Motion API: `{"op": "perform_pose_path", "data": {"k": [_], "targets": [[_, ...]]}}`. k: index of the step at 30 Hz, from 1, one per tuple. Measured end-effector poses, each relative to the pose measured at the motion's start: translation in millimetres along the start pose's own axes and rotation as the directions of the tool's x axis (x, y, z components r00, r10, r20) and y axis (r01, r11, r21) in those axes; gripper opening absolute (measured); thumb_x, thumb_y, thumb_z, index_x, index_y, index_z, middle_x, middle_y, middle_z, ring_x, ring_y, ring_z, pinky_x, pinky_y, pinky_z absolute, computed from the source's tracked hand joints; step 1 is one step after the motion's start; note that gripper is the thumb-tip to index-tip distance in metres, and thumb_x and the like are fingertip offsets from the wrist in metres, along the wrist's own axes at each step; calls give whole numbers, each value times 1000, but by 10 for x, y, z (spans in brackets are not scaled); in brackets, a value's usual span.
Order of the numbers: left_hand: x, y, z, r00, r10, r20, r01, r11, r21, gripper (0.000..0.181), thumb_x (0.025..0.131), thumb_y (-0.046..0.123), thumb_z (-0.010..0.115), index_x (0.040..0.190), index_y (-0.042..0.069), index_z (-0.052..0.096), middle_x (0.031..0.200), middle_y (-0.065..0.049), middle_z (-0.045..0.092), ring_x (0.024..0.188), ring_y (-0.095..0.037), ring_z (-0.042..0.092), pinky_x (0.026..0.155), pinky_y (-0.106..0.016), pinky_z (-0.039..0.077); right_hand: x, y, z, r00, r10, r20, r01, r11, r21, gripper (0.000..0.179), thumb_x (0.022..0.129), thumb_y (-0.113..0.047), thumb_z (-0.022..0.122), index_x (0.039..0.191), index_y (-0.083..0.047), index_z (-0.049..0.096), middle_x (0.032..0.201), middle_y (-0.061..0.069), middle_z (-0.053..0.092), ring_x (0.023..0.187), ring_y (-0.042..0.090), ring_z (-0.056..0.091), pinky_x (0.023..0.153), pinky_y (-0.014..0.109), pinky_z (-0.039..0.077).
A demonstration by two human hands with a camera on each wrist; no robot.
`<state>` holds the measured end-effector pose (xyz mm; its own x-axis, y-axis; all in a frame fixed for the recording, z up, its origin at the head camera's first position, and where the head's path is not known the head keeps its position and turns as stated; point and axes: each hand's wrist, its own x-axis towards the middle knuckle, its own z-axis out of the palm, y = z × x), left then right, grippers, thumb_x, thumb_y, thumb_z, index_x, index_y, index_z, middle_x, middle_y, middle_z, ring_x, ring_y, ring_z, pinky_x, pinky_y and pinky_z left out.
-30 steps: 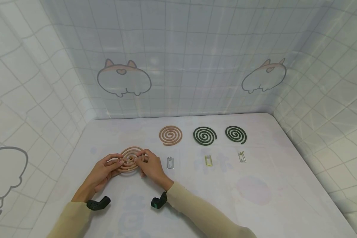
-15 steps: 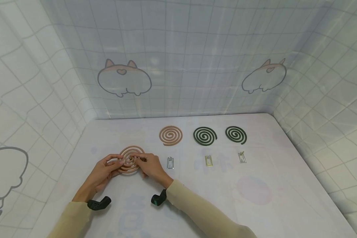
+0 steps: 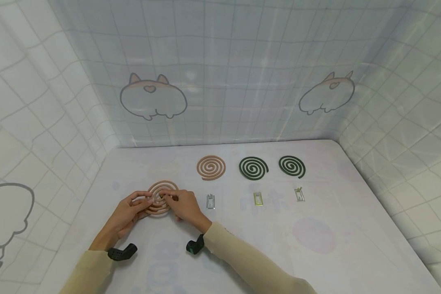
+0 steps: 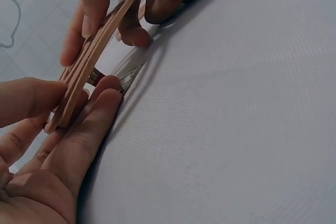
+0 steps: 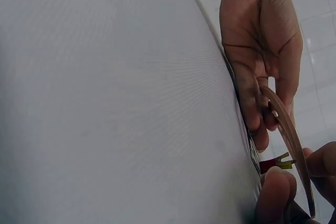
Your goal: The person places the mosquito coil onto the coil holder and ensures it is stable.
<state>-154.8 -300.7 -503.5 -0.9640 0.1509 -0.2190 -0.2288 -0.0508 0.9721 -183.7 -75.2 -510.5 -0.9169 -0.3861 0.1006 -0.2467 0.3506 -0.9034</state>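
Note:
A brown mosquito coil (image 3: pixel 163 183) is held slightly tilted above the table at the left. My left hand (image 3: pixel 129 212) grips its left edge, thumb on top and fingers beneath. At the coil's centre, my right hand (image 3: pixel 185 206) pinches the inner rings with bent fingers. Under the coil, a small metal coil stand (image 4: pixel 131 74) shows in the left wrist view. The right wrist view shows the stand's yellowish prongs (image 5: pixel 283 162) with a red part, close to the coil's underside. Whether the prongs sit in the coil is hidden by the fingers.
Another brown coil (image 3: pixel 211 168) and two dark green coils (image 3: pixel 254 168) (image 3: pixel 292 166) lie in a row behind. In front of them lie three flat metal stands (image 3: pixel 210 201) (image 3: pixel 258 199) (image 3: pixel 299 194). Grid-patterned fabric walls (image 3: pixel 220 81) border the white table (image 3: pixel 264 253).
My right fingertips have moved from the coil's right side to its centre and curled more. The coil has shifted slightly. My left hand has barely moved.

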Motion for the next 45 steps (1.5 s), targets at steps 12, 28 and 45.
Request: {"op": "perform_pose_path", "data": {"k": [12,28,45], "targets": [[-40,14,14,999,46,19,-46,999,-3,42,103,11,65,139,-4,47,104,-8,69,100,-17,71,88,-33,59,-19,-4,14,999,-14,-39,16,999,49,25,105,-27,61,125,-31,76,53,-7,53,28,11,46,31,25,40],[-31,5,-4,997,62,36,-62,998,3,45,104,11,63,142,-5,43,108,-8,70,102,-18,71,89,-32,59,-11,16,24,998,-42,-54,45,998,54,26,106,-29,60,128,-28,75,54,-6,52,27,9,41,30,27,42],[-24,-1,15,998,64,0,-64,998,9,45,102,12,67,140,-2,47,104,-6,69,97,-15,71,85,-29,59,11,-14,-10,999,12,-39,-7,993,118,23,103,-27,66,124,-27,77,57,-3,49,28,11,44,32,26,42]]}}
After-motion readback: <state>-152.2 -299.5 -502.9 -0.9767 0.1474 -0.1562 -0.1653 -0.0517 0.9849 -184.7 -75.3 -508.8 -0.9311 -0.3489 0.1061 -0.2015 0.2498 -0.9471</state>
